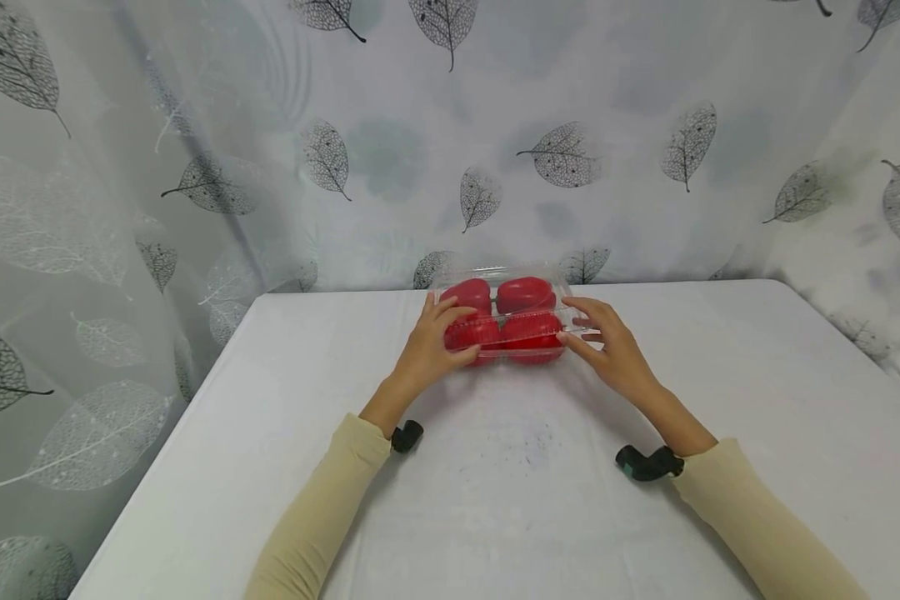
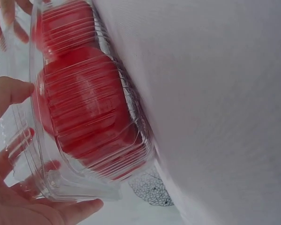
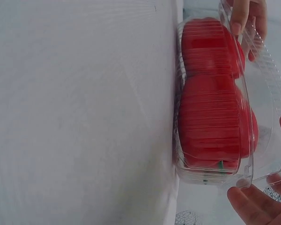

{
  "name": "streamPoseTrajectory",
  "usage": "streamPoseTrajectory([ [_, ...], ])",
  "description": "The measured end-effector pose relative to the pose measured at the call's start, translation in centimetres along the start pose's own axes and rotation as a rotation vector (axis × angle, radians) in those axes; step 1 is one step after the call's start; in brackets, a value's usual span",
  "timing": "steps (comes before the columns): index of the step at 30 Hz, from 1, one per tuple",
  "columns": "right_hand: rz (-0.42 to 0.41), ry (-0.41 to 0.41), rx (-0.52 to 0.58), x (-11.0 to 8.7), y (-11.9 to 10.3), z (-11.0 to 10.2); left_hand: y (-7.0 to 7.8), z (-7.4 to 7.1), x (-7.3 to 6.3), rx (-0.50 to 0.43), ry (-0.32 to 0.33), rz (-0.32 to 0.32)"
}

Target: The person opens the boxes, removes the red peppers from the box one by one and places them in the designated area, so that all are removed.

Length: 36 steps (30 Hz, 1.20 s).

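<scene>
From my feed, a leaf-printed curtain (image 1: 412, 108) hung beyond the left hand (image 1: 429, 342) and the right hand (image 1: 617, 350), and a white-covered table (image 1: 510, 508) spread beneath them. Between the hands, near the table's far edge, sat the clear plastic clamshell (image 1: 506, 353), its lid (image 3: 274, 70) ajar in the right wrist view. The left hand had its fingers bent about the left end, thumb on the tray's rim; I read that as a grip. The right hand's half-bent fingers and thumb bracketed the opposite end; whether they gripped or merely touched, I could not tell. Four red bell peppers (image 1: 527, 294) filled the tray, two nearer the wrists and two beyond, and a green bit of stem (image 3: 220, 165) showed toward the right hand.

I judged the shell thin, springy and slick, most weight lying in the firm peppers. The lid would likely buckle under a hard pinch; I favoured holding the tray low at both ends, nearest the palms, where its ribbed wall looked stiffest.
</scene>
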State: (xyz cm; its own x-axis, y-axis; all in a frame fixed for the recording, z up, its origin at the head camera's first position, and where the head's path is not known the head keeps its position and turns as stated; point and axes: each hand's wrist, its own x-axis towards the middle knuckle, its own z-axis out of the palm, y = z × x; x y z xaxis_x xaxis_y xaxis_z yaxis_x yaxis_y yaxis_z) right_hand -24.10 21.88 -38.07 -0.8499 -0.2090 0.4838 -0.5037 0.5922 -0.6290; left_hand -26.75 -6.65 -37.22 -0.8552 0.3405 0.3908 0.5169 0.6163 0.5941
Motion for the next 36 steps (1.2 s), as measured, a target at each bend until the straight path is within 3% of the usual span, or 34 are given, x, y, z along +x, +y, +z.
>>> streamPoseTrajectory([
  [6, 0.010, -0.002, 0.023, 0.1, 0.0, 0.1, 0.0, -0.2, 0.0, -0.013, 0.005, -0.008],
  [18, 0.112, -0.034, 0.210, 0.3, 0.9, 0.1, 0.1, -0.3, 0.0, 0.002, 0.032, 0.003],
  [36, 0.337, -0.111, 0.355, 0.1, 1.2, 0.0, 0.2, -0.2, 0.0, 0.014, 0.035, 0.007],
])
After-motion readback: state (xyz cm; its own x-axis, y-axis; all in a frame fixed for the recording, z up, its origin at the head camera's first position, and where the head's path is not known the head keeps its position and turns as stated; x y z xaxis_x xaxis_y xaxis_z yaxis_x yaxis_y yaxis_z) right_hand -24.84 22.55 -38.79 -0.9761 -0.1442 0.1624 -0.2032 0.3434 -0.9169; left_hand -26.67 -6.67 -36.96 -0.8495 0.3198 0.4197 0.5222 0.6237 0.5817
